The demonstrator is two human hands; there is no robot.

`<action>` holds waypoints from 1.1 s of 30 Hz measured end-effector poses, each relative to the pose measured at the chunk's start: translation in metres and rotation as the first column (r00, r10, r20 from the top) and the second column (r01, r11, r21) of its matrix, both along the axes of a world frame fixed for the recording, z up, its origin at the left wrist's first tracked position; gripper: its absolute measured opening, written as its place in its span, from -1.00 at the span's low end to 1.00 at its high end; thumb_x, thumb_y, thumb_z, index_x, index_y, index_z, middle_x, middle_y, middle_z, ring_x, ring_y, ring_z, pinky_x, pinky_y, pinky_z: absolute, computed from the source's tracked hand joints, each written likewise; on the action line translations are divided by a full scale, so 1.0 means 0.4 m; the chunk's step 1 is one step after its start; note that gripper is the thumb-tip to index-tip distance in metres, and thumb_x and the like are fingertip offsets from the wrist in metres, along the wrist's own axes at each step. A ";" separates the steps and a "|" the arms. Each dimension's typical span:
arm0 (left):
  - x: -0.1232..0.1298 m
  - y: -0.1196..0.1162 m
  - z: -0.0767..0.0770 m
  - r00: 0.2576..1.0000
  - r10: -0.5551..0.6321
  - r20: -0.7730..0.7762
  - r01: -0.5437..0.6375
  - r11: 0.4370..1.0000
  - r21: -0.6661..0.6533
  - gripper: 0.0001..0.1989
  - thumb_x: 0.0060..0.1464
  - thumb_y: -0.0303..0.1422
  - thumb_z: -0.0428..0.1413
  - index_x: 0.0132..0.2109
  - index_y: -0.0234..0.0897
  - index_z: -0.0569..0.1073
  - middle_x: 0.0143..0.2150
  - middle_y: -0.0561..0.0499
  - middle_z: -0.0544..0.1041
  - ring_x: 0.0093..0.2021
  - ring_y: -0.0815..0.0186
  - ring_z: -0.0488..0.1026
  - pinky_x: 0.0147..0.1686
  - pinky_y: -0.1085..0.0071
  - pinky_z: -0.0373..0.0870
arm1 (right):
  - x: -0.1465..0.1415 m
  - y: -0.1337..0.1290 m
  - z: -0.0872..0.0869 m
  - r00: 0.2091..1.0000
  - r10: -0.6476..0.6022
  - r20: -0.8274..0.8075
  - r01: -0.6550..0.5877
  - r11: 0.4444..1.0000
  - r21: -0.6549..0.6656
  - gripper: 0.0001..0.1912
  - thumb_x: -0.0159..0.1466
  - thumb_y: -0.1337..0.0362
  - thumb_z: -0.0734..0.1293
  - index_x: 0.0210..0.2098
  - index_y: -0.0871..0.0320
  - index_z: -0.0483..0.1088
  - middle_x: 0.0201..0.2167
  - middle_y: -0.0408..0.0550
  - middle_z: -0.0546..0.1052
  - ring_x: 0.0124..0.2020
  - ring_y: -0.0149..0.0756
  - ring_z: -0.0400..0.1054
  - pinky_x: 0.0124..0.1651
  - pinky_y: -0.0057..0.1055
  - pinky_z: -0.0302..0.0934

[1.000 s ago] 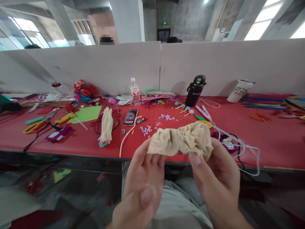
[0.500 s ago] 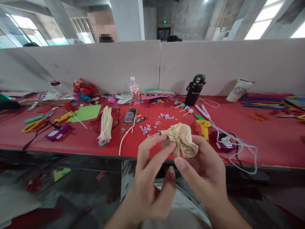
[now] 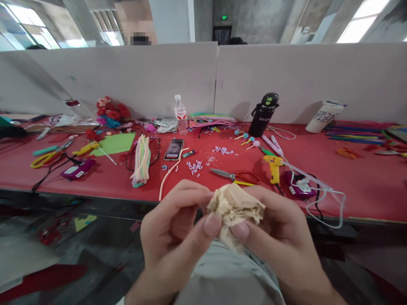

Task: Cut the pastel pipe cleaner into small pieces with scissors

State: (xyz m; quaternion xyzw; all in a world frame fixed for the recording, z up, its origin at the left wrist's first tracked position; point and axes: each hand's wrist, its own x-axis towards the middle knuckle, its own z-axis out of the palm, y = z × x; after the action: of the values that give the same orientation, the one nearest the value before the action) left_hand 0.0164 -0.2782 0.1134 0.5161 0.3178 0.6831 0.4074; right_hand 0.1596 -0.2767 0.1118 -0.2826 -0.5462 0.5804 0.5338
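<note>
At the red tabletop, pinching the crumpled beige bundle with fingers of left hand and right hand.

The person's left hand and right hand are both bare, and the forearms are also bare as far as they can be seen. The thumbnails are short, with a rounded shape. Between the forearms, the clothing is of a pale grey cloth, which has soft wrinkles at its far part and looks smoother at its near part. Beside the left forearm, at the near edge, there is a small whitish strip, maybe a sleeve, but too little of it is visible.
</note>
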 end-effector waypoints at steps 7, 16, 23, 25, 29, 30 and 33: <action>-0.004 0.049 -0.041 0.994 -0.078 0.075 0.085 0.992 -0.098 -0.89 0.05 -0.40 0.22 -0.22 -0.26 0.52 -0.41 0.02 0.47 -0.45 0.42 0.40 -0.48 0.55 0.38 | -0.013 0.035 -0.026 0.999 -0.019 -0.039 0.016 0.996 -0.090 -0.85 0.22 0.29 0.40 -0.19 0.05 0.47 -0.39 -0.17 0.49 -0.44 -0.47 0.35 -0.42 -0.60 0.27; -0.002 0.048 -0.041 0.990 -0.093 0.107 0.108 0.985 -0.137 -0.91 0.03 -0.41 0.23 -0.26 -0.29 0.51 -0.44 0.02 0.46 -0.48 0.45 0.37 -0.54 0.62 0.32 | -0.001 0.038 -0.038 0.994 -0.107 0.001 0.107 0.994 -0.003 -0.77 0.24 0.25 0.38 -0.09 0.05 0.41 -0.29 -0.11 0.50 -0.35 -0.39 0.38 -0.35 -0.52 0.30; -0.003 0.050 -0.052 0.988 -0.088 0.126 0.108 0.980 -0.167 -0.89 0.02 -0.42 0.24 -0.25 -0.28 0.52 -0.41 0.02 0.45 -0.46 0.44 0.39 -0.49 0.60 0.37 | 0.029 0.052 -0.033 0.960 -0.266 0.089 0.231 0.930 0.286 -0.72 0.25 0.40 0.34 -0.06 0.04 0.42 -0.10 -0.02 0.45 -0.10 -0.26 0.37 -0.10 -0.32 0.32; -0.003 0.052 -0.053 0.988 -0.093 0.123 0.113 0.980 -0.165 -0.89 0.02 -0.42 0.24 -0.25 -0.29 0.52 -0.40 0.01 0.46 -0.44 0.43 0.41 -0.48 0.59 0.38 | 0.038 0.058 -0.032 0.952 -0.267 0.149 0.206 0.920 0.333 -0.76 0.24 0.40 0.34 -0.11 0.04 0.46 -0.09 -0.01 0.44 -0.07 -0.22 0.36 -0.08 -0.28 0.31; -0.003 0.055 -0.054 0.988 -0.108 0.111 0.126 0.977 -0.171 -0.91 0.02 -0.43 0.23 -0.26 -0.29 0.52 -0.39 0.00 0.47 -0.43 0.42 0.42 -0.46 0.59 0.38 | 0.045 0.065 -0.034 0.920 -0.322 0.223 0.223 0.898 0.379 -0.86 0.24 0.37 0.37 -0.22 0.05 0.49 -0.13 -0.03 0.45 -0.11 -0.24 0.37 -0.12 -0.30 0.31; -0.003 0.055 -0.055 0.989 -0.105 0.107 0.123 0.976 -0.177 -0.91 0.02 -0.43 0.23 -0.26 -0.29 0.52 -0.39 0.01 0.47 -0.43 0.42 0.42 -0.46 0.59 0.38 | 0.045 0.065 -0.034 0.913 -0.339 0.227 0.240 0.896 0.374 -0.90 0.24 0.37 0.36 -0.24 0.07 0.48 -0.15 -0.03 0.45 -0.13 -0.26 0.37 -0.13 -0.32 0.31; -0.006 0.056 -0.061 0.992 -0.086 0.093 0.103 0.976 -0.194 -0.90 0.02 -0.42 0.23 -0.26 -0.30 0.52 -0.40 0.01 0.47 -0.43 0.43 0.41 -0.47 0.59 0.37 | 0.040 0.066 -0.034 0.897 -0.387 0.213 0.303 0.890 0.342 -0.96 0.29 0.33 0.32 -0.29 0.11 0.44 -0.21 -0.03 0.45 -0.21 -0.30 0.37 -0.20 -0.35 0.29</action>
State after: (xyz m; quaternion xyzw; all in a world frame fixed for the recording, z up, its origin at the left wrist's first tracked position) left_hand 0.0139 -0.2556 0.0890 0.4580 0.3422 0.6490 0.5020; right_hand 0.1756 -0.2503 0.0980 -0.3694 -0.6369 0.3406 0.5847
